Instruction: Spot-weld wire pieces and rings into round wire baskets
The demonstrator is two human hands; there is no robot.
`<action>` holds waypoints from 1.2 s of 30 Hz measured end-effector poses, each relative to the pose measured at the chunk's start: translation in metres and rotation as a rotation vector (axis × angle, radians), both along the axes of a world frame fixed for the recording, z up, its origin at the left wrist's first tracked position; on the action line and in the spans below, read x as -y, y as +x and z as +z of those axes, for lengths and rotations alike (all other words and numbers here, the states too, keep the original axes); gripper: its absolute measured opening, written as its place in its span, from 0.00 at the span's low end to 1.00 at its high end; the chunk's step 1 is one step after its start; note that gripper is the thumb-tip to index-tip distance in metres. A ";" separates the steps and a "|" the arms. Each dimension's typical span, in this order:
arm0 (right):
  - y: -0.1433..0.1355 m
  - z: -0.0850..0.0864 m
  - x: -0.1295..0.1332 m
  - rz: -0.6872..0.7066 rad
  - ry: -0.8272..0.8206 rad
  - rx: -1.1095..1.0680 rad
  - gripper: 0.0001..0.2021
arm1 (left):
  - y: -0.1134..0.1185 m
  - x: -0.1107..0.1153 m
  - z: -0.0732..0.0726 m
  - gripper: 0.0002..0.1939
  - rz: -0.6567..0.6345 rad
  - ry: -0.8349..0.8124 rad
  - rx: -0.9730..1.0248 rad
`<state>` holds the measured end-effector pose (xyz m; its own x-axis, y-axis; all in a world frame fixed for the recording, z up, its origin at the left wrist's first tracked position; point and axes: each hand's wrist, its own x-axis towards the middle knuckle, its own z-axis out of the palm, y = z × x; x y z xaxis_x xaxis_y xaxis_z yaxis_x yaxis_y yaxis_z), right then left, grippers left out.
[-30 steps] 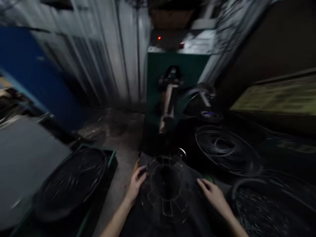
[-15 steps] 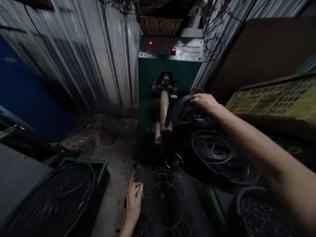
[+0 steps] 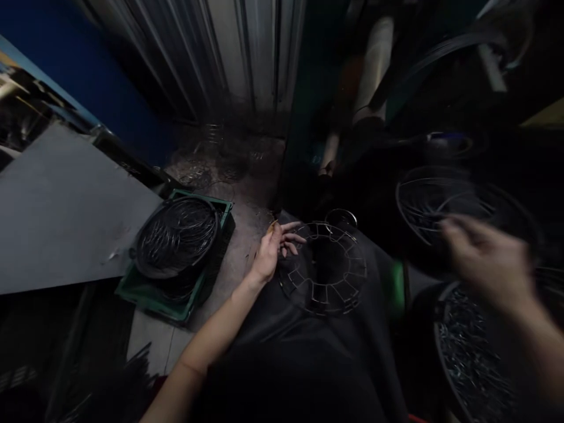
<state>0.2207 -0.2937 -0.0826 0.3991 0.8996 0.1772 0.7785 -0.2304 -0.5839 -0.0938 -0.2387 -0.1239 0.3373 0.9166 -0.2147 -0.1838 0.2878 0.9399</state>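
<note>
On the dark cloth over my lap lies a round wire frame (image 3: 324, 299), two rings joined by short bent wires. My left hand (image 3: 271, 252) is at its upper left edge, fingers stretched and apart; whether they touch the wire is unclear. My right hand (image 3: 489, 258), smeared by motion, is over the near side of a round tub (image 3: 399, 197) of loose wire rings. Its fingers look curled, but the blur hides whether anything is in them. A small shiny ring (image 3: 341, 218) lies just beyond the frame.
Left, a green crate (image 3: 176, 314) carries a black basin (image 3: 145, 258) heaped with wire rings. A grey panel (image 3: 66, 217) stands beside it. At lower right is a bucket (image 3: 440, 352) of small metal pieces. Ahead, the machine's pale bar (image 3: 374, 64) sticks out near hanging wire hoops (image 3: 458, 44).
The view has swung down and left. My right hand has left the wire hoops by the machine and come back toward me. My left hand's fingers have spread at the frame.
</note>
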 end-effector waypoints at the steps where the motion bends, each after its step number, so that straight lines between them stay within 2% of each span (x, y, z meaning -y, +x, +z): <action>1: -0.013 -0.015 0.003 -0.016 -0.027 -0.033 0.20 | -0.002 0.000 0.003 0.36 -0.037 -0.070 0.068; 3: -0.033 -0.044 0.004 -0.017 -0.109 -0.076 0.21 | -0.007 -0.003 -0.004 0.36 -0.047 -0.167 0.100; 5: -0.043 -0.068 0.002 0.026 -0.178 -0.072 0.22 | -0.012 -0.007 -0.022 0.32 -0.019 -0.157 -0.017; 7: -0.044 -0.085 -0.001 0.071 -0.207 -0.032 0.22 | -0.015 -0.012 -0.043 0.26 0.011 -0.058 -0.256; 10: -0.037 -0.099 -0.005 0.126 -0.240 0.049 0.22 | -0.014 -0.016 -0.068 0.17 0.025 0.186 -0.649; 12: -0.031 -0.101 -0.006 0.170 -0.280 0.074 0.22 | -0.013 -0.016 -0.075 0.18 -0.031 0.289 -0.818; 14: -0.027 -0.101 -0.007 0.201 -0.317 0.074 0.23 | -0.014 -0.014 -0.077 0.20 -0.117 0.301 -0.891; 21: -0.018 -0.093 -0.010 0.267 -0.469 0.066 0.25 | -0.026 -0.008 -0.071 0.32 -0.370 0.271 -0.915; 24: -0.008 -0.098 -0.013 0.297 -0.497 -0.066 0.24 | -0.028 -0.006 -0.067 0.35 -0.444 0.269 -0.942; 28: 0.002 -0.114 -0.014 0.227 -0.443 -0.469 0.21 | -0.030 -0.003 -0.073 0.37 -0.463 0.340 -0.939; 30: 0.002 -0.119 -0.013 0.178 -0.418 -0.578 0.20 | -0.032 0.000 -0.081 0.36 -0.448 0.384 -0.929; 33: -0.005 -0.118 -0.007 0.115 -0.387 -0.627 0.22 | -0.035 0.003 -0.092 0.33 -0.395 0.400 -0.929; 36: -0.017 -0.114 0.003 0.074 -0.305 -0.529 0.21 | -0.038 0.004 -0.096 0.31 -0.371 0.402 -0.904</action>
<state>0.2038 -0.2969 -0.1971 0.2978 0.9072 -0.2971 0.4216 -0.4042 -0.8117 -0.1315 -0.2430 -0.2202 0.4773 0.8483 -0.2293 0.6679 -0.1805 0.7221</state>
